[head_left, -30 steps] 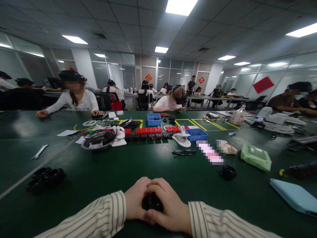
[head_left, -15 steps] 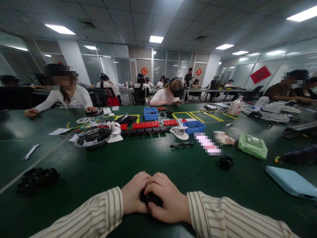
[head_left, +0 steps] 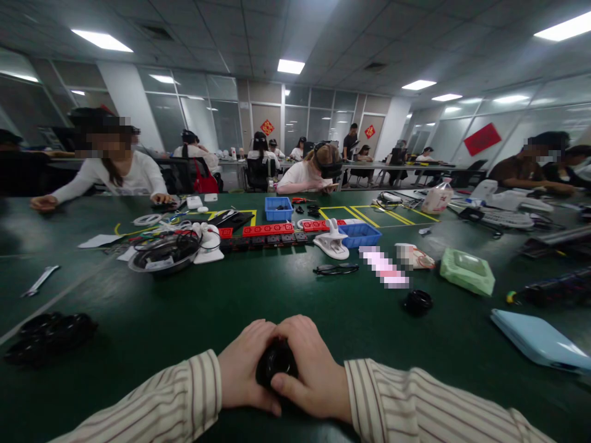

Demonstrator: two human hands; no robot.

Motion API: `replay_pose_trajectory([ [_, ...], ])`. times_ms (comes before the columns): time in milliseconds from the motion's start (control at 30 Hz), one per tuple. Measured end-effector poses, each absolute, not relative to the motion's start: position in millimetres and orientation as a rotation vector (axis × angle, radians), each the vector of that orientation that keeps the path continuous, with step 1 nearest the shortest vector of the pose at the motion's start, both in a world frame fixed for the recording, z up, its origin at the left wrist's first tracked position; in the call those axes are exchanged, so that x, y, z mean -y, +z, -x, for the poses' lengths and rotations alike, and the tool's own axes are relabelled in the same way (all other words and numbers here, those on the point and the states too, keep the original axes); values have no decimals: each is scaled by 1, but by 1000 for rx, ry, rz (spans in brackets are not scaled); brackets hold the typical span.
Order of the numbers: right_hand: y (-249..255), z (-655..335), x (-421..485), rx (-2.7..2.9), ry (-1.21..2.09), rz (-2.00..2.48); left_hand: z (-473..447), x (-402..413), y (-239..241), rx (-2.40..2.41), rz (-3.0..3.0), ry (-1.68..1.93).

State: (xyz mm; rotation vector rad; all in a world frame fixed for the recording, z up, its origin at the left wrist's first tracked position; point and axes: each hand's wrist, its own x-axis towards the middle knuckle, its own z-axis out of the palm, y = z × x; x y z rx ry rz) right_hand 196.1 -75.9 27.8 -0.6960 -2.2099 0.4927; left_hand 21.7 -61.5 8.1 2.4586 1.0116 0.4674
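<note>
Low over the near part of the green table, a glossy black round part point(head_left: 277, 362) with a hollow middle sits between both hands; its exact kind is unclear. My left hand point(head_left: 244, 368) curls around its left side, thumb below. From the right, my right hand point(head_left: 314, 368) wraps its top and side, with the thumb resting on the front face. Similar black round parts point(head_left: 48, 332) lie in a cluster on the left. Another black round part point(head_left: 418, 302) rests to the right, beyond my right hand.
A wrench point(head_left: 40, 281) lies at left. Farther back are a metal bowl point(head_left: 138, 266), red socket strips point(head_left: 268, 231), a blue bin point(head_left: 362, 235), a white clip point(head_left: 332, 243) and glasses point(head_left: 336, 269). A green wipes pack point(head_left: 467, 272) and light blue case point(head_left: 540, 340) lie right. Several people sit beyond.
The black part has been turned so its hollow round face shows more. My right fingers have shifted over its top, and my left thumb is lower. The view has swung slightly right.
</note>
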Motion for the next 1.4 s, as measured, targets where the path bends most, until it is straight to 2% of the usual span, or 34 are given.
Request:
replay_pose_trajectory([
  [200, 24, -194, 75, 2348, 455, 827, -26, 67, 11, -1088, -2493, 479],
  [533, 24, -195, 69, 2502, 460, 204, -22, 57, 10, -855, -2476, 433],
  [700, 33, -196, 75, 2384, 448, 362, -21, 61, 6, -873, -2500, 478],
  [833, 30, -197, 79, 2273, 429, 593, -25, 70, 7, -1092, -2513, 524],
  [1000, 23, -195, 78, 2367, 368, 795, -30, 76, 13, -1174, -2513, 466],
  [1267, 24, -194, 75, 2426, 412, 225, -23, 61, 14, -867, -2509, 400],
  [1400, 27, -195, 77, 2390, 391, 241, -18, 60, 7, -856, -2519, 452],
])
